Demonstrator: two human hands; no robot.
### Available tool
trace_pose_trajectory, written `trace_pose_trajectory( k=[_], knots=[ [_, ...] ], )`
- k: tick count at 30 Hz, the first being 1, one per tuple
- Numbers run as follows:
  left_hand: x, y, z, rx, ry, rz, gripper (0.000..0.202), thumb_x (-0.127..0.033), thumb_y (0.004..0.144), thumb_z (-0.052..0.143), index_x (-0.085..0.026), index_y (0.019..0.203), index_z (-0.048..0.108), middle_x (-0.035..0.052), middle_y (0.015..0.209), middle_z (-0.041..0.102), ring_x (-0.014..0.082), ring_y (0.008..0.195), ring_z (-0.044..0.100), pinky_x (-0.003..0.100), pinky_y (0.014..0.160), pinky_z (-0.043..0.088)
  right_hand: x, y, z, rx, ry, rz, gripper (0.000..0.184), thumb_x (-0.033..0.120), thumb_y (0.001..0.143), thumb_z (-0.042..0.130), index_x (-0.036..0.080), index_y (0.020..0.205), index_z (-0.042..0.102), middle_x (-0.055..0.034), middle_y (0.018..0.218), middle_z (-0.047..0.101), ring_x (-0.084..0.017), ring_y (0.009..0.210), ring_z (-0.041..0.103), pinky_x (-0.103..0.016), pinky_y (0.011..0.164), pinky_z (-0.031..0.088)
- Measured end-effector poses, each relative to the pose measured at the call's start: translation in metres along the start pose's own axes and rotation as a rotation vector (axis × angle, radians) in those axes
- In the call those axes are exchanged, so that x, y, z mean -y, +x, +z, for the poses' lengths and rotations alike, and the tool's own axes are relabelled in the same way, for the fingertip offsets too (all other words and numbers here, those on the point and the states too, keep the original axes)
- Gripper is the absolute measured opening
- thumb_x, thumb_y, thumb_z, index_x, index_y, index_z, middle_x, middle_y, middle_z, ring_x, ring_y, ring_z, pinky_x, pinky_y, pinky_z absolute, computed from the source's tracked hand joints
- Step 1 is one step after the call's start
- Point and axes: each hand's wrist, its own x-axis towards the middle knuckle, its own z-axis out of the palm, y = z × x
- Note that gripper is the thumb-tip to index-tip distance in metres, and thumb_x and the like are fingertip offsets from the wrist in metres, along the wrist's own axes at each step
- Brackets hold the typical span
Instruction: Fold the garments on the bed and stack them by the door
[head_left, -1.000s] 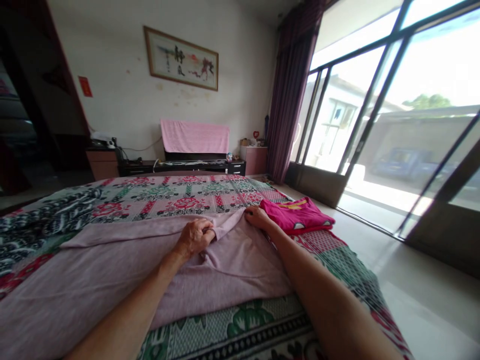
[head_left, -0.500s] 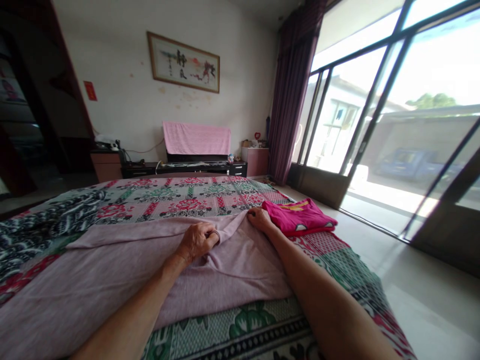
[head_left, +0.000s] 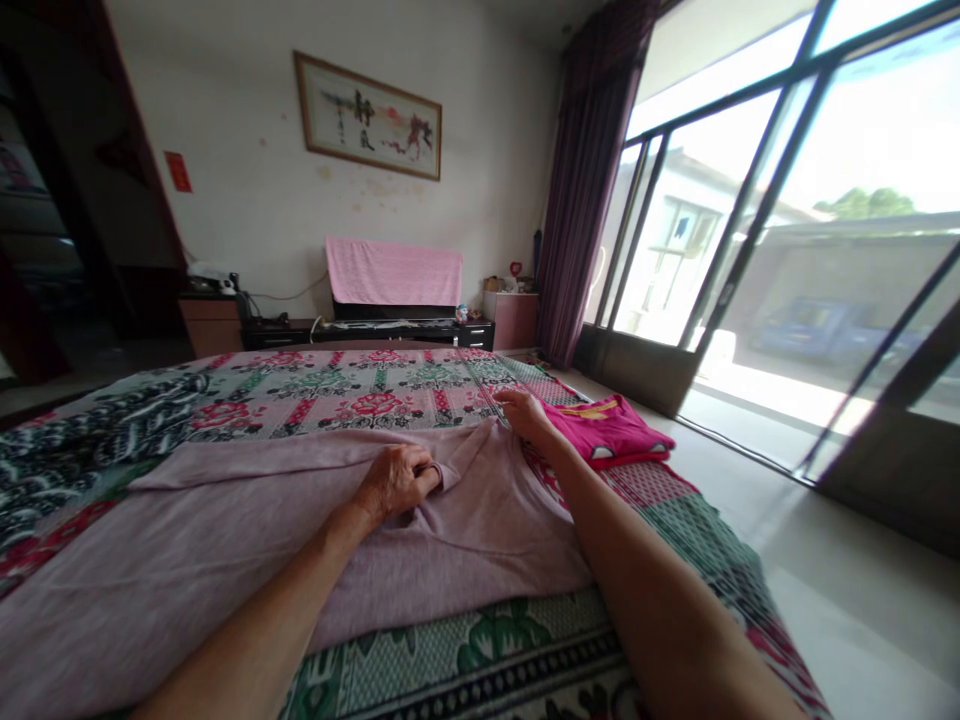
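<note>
A pale pink long-sleeved shirt (head_left: 247,540) lies spread on the patterned bedspread (head_left: 442,385), with one sleeve folded along its far side. My left hand (head_left: 401,480) is closed on the sleeve's cuff end near the middle of the shirt, bunching the cloth into small creases. My right hand (head_left: 523,412) is just above the shirt's far right corner, fingers stretched out and apart from the cloth. Right beside that hand sits a folded bright pink garment (head_left: 611,430) with a yellow stripe, partly covered by my wrist.
A black-and-white knitted cloth (head_left: 97,450) is heaped on the left of the bed. Beyond the bed's far edge stands a low black cabinet (head_left: 409,338) with a pink towel (head_left: 394,270) draped above it. Glass doors (head_left: 720,250) and pale floor (head_left: 862,600) are to the right.
My right hand has let go of the shirt's far right corner and lifted, its fingers straightening. The corner has dropped back slightly. My left hand keeps its grip almost in place.
</note>
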Motion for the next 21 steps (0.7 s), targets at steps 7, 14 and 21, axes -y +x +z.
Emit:
trace_pose_trajectory(
  k=[7, 14, 21],
  knots=[
    [-0.001, 0.000, -0.003, -0.027, -0.049, -0.028, 0.027, -0.027, 0.077, 0.046, -0.019, 0.052, 0.039, -0.0008, 0.055, 0.047, 0.0122, 0.060, 0.046, 0.025, 0.062, 0.033, 0.005, -0.008, 0.007, 0.087, 0.018, -0.074, 0.038, 0.009, 0.076, 0.047, 0.019, 0.103, 0.073, -0.0020, 0.102, 0.073, -0.015, 0.097, 0.066, -0.022, 0.089, 0.047],
    [-0.009, -0.002, -0.009, -0.069, -0.079, -0.073, 0.031, -0.030, 0.078, 0.046, -0.018, 0.050, 0.046, -0.0014, 0.052, 0.048, 0.0115, 0.057, 0.046, 0.025, 0.058, 0.031, 0.009, -0.019, 0.001, 0.134, -0.233, -0.087, 0.028, 0.020, 0.085, 0.046, 0.018, 0.084, 0.074, -0.0039, 0.086, 0.074, -0.015, 0.079, 0.065, -0.020, 0.073, 0.043],
    [-0.008, -0.002, -0.023, 0.052, -0.195, -0.049, 0.022, -0.028, 0.074, 0.052, -0.018, 0.069, 0.071, -0.0001, 0.065, 0.067, 0.0142, 0.065, 0.059, 0.023, 0.061, 0.041, 0.011, -0.021, 0.004, 0.202, -0.323, -0.163, 0.032, 0.009, 0.075, 0.050, 0.017, 0.094, 0.074, -0.0069, 0.100, 0.072, -0.017, 0.095, 0.062, -0.021, 0.082, 0.041]
  ],
)
